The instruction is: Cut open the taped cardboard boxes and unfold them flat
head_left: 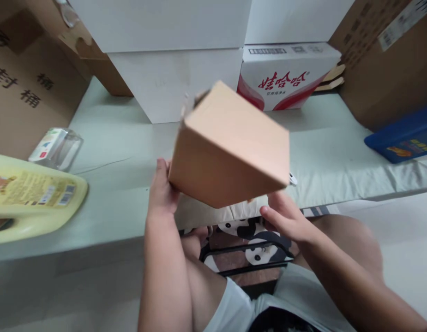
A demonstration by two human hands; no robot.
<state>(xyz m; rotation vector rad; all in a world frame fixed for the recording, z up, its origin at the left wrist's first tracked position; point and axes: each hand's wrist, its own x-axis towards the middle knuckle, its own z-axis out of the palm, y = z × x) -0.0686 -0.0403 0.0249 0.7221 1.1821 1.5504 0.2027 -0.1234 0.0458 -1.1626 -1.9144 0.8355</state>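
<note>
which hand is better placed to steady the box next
Probably the left hand: it grips the cardboard box at its left side, while the right hand sits by the lower right corner, contact unclear.

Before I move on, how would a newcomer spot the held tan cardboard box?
Start at the pale green cloth-covered surface bearing stacked white cardboard boxes. In front of those, the tan cardboard box is tilted, its left side in the person's bare left hand. Unlike the brown cardboard carton at far left, it shows no bold black characters.

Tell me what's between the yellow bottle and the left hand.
The head view shows pale green cloth between yellow bottle and left hand, with a thin dark line farther back.
</note>
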